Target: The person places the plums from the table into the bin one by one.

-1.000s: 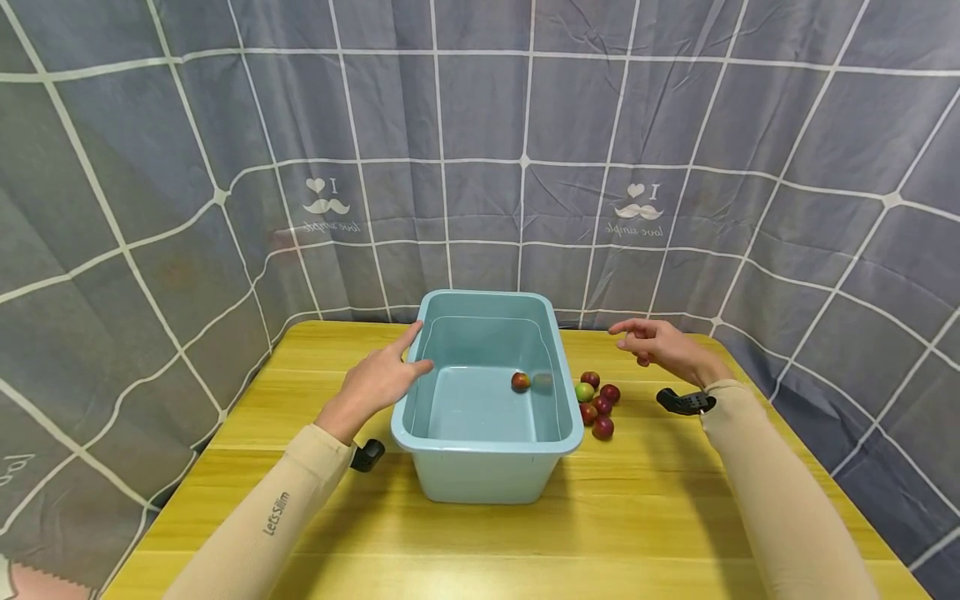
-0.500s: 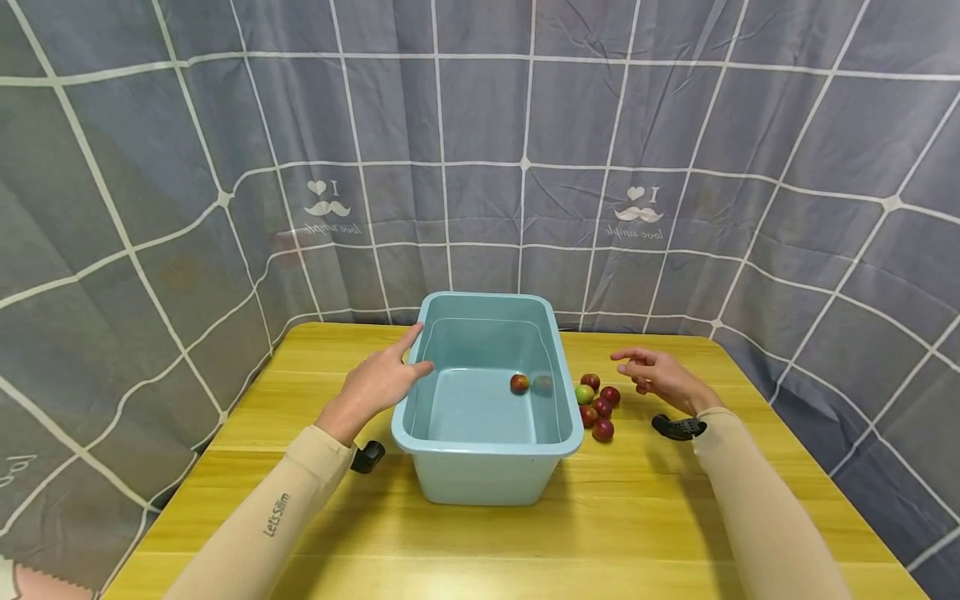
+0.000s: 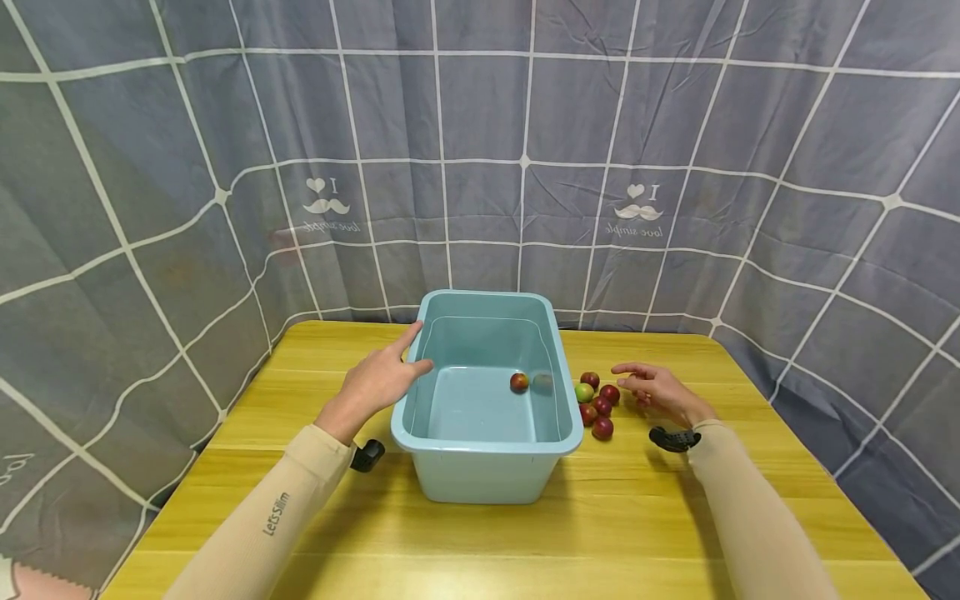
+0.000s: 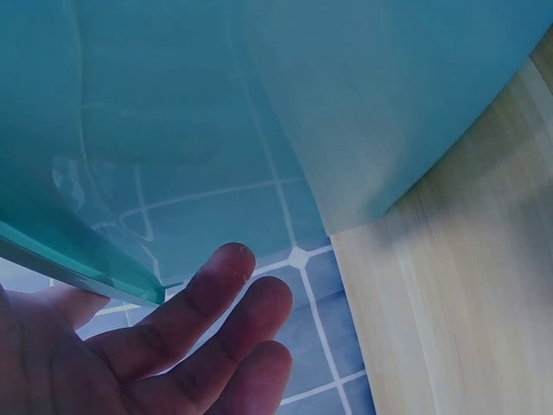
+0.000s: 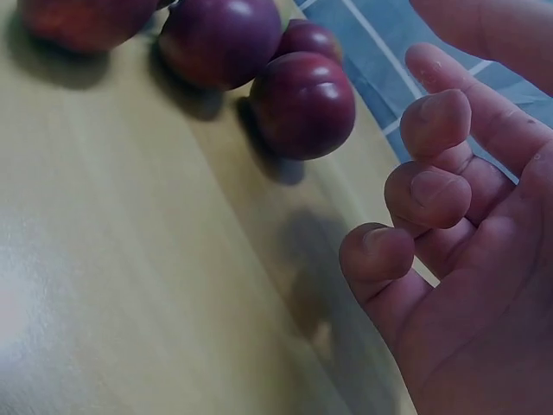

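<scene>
A teal plastic tub [image 3: 487,447] stands mid-table with one red plum [image 3: 519,382] on its floor. My left hand [image 3: 408,354] rests on the tub's left rim with its fingers straight; the left wrist view shows those fingers [image 4: 207,328] under the tub wall [image 4: 346,104]. Right of the tub lies a pile of dark red plums [image 3: 600,406] with one green plum [image 3: 584,392]. My right hand [image 3: 633,379] hovers just right of the pile and holds nothing. In the right wrist view its loosely curled fingers [image 5: 419,186] are close to the plums [image 5: 302,104].
The yellow wooden table [image 3: 480,533] is bounded at the back and sides by a grey grid-patterned curtain [image 3: 480,167]. Black camera mounts sit at my left wrist [image 3: 367,455] and right wrist [image 3: 672,439].
My right hand has come down and toward me, ending close beside the plum pile. The left hand, the tub and the plums have stayed put.
</scene>
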`<state>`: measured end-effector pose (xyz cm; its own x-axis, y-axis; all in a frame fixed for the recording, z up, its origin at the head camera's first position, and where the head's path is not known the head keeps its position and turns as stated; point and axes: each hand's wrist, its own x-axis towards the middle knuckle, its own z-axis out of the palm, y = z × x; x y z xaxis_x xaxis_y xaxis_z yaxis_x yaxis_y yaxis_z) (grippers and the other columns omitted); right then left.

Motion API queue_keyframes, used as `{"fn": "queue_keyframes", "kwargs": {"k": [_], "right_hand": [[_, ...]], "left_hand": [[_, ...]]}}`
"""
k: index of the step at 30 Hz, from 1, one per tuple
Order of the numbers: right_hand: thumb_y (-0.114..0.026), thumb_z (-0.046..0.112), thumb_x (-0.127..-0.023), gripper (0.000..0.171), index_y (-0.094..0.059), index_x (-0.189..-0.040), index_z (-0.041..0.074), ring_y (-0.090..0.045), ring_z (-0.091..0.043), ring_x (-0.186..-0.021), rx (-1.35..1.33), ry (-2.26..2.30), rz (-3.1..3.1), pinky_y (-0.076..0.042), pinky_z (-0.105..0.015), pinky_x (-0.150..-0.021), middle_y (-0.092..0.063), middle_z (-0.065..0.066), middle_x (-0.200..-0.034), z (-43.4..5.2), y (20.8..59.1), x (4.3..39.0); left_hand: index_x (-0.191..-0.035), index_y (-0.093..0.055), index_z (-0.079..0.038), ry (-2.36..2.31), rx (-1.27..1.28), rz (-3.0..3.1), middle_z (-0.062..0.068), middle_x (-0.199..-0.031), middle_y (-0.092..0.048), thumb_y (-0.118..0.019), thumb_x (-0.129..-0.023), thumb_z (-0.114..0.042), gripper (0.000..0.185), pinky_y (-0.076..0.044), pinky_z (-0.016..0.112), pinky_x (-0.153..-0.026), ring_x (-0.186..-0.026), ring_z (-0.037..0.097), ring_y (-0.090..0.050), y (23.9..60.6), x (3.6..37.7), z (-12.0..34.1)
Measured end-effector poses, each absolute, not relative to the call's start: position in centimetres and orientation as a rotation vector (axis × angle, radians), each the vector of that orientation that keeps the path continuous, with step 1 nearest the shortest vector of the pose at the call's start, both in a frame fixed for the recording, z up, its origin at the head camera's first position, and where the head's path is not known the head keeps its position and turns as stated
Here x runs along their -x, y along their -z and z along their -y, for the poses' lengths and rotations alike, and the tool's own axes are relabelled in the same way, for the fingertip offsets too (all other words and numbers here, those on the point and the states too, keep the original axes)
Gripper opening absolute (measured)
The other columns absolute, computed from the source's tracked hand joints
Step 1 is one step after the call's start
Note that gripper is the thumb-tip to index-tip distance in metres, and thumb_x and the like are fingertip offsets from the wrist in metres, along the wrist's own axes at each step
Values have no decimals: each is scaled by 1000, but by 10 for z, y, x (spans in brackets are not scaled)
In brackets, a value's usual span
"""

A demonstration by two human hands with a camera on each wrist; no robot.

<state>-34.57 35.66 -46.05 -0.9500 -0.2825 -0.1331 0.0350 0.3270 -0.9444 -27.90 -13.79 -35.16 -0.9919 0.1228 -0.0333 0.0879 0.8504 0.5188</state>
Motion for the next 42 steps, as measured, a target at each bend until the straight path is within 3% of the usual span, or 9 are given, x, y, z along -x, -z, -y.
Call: {"fn": "queue_keyframes", "kwargs": {"k": [8,17,29,33,37,40,42], "right_hand": [[-60,21,-101,53,-44,-146,-4,-41,-14,-60,201,1639,-2316,-40,-26,-58,-54,-3,-79,-358,471,347],[-66,32,-98,56,-52,-143,4,-47,-17,-77,107,1543,-2418,-40,-25,-66,-54,-2,-92,-358,481,345],[-69,34,-95,56,-56,-141,5,-46,-15,-71,95,1467,-2493,-39,-26,-65,-54,-1,-88,-354,480,344],[-70,33,-95,55,-57,-140,4,-46,-14,-69,81,1472,-2499,-39,-25,-64,-56,1,-88,-354,481,344],[-70,33,-94,56,-56,-141,4,-45,-14,-68,92,1485,-2490,-40,-25,-63,-56,1,-88,-353,482,344],[-71,34,-94,57,-57,-141,4,-46,-14,-68,94,1478,-2495,-40,-25,-63,-56,1,-89,-353,482,345],[-71,35,-94,58,-57,-141,5,-46,-14,-69,93,1468,-2501,-40,-25,-64,-57,1,-90,-353,482,346]], "left_hand": [[-162,-11,-41,-827,-165,-2958,15,-157,-44,-48,-95,-59,78,-51,51,-76,-133,46,-51,351,279,137],[-162,-11,-41,-824,-164,-2950,15,-157,-44,-48,-95,-59,79,-50,47,-72,-131,45,-52,352,279,137],[-162,-10,-41,-815,-170,-2952,16,-156,-44,-48,-95,-60,79,-50,47,-73,-131,45,-53,351,280,138],[-162,-15,-37,-757,-215,-2991,15,-152,-50,-49,-94,-64,81,-48,41,-64,-117,41,-62,349,283,139],[-161,-27,-34,-725,-230,-3055,10,-134,-65,-51,-91,-67,81,-45,39,-57,-98,31,-67,344,286,139],[-159,-33,-31,-736,-230,-3088,7,-126,-69,-49,-91,-69,79,-44,39,-59,-97,29,-67,342,288,138],[-159,-33,-30,-735,-232,-3100,8,-131,-67,-48,-91,-69,79,-44,39,-60,-103,31,-67,342,289,137]]}}
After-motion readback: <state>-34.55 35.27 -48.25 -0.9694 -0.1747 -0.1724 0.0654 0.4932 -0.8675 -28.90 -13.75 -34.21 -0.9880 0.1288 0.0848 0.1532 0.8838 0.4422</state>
